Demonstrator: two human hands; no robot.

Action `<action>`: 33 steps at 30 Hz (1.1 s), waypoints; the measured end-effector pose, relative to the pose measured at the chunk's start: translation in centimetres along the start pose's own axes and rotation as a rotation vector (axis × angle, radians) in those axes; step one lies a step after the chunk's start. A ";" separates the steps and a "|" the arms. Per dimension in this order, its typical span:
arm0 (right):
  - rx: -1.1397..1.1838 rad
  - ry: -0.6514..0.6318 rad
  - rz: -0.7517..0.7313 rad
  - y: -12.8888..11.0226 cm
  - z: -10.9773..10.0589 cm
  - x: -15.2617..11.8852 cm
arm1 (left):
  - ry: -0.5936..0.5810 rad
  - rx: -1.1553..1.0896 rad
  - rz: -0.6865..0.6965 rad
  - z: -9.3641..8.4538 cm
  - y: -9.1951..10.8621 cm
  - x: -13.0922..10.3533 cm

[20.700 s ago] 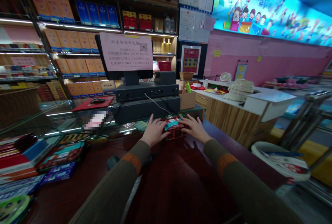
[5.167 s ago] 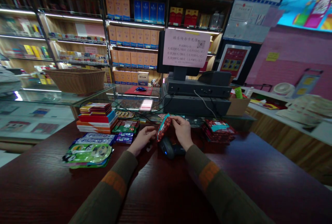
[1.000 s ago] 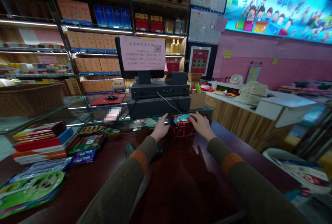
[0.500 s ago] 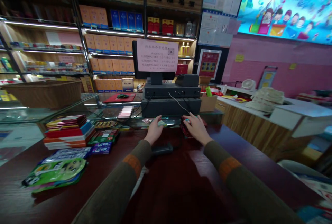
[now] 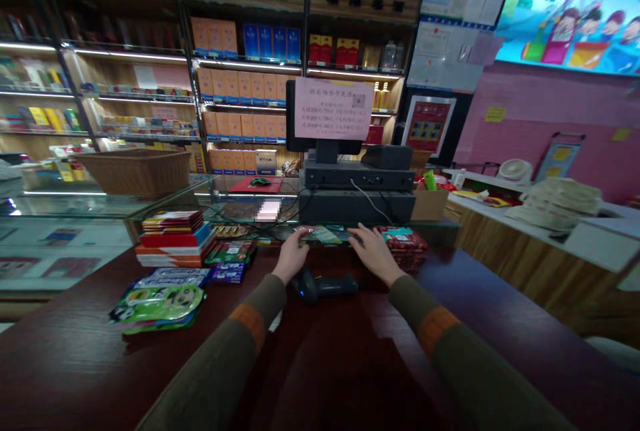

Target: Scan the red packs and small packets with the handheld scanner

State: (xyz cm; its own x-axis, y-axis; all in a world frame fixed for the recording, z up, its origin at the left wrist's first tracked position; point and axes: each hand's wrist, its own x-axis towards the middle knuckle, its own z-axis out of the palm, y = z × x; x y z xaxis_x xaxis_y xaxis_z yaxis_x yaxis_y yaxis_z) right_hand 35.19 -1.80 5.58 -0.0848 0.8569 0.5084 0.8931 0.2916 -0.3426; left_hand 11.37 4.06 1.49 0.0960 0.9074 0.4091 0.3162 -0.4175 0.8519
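My left hand (image 5: 293, 256) hovers over the left end of a black handheld barcode scanner (image 5: 327, 286), fingers loosely bent and apart, with nothing visible in them. Just beyond its fingertips a pale green packet (image 5: 324, 235) lies on the glass ledge. My right hand (image 5: 373, 252) has its fingers spread and empty, immediately left of a stack of dark red packets (image 5: 404, 242). Whether its edge touches the stack I cannot tell. The scanner rests on the dark red tabletop (image 5: 340, 358), a small blue light glowing on its head.
To the left stand stacked red, white and orange boxes (image 5: 173, 248), with purple packets (image 5: 229, 272) and a green panda-printed bag (image 5: 160, 303) nearby. A monitor bearing a paper sign (image 5: 330, 110) rises behind the ledge. A wicker basket (image 5: 137, 172) sits on the glass case.
The view has turned left, so the surroundings sit farther right. My right hand has come off the red packets to their left side. My left hand has shifted left, away from the pale green packet.
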 end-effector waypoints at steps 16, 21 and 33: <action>0.142 -0.157 -0.116 -7.1 4.4 2.0 | 0.109 0.224 -0.093 -9.4 -3.8 -2.2; 0.204 -0.209 -0.126 -8.5 6.1 2.7 | 0.137 0.379 -0.109 -12.0 -4.4 -3.0; 0.221 -0.254 -0.153 -11.0 7.3 3.2 | -0.007 1.048 -0.103 -13.4 -3.4 -6.5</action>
State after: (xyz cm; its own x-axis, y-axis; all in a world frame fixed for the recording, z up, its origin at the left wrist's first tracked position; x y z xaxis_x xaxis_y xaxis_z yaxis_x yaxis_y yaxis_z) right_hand 21.82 0.87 5.24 -0.3415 0.8666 0.3639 0.7473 0.4852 -0.4540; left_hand -2.99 -1.06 0.37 0.0269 0.9377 0.3463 0.9809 -0.0916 0.1717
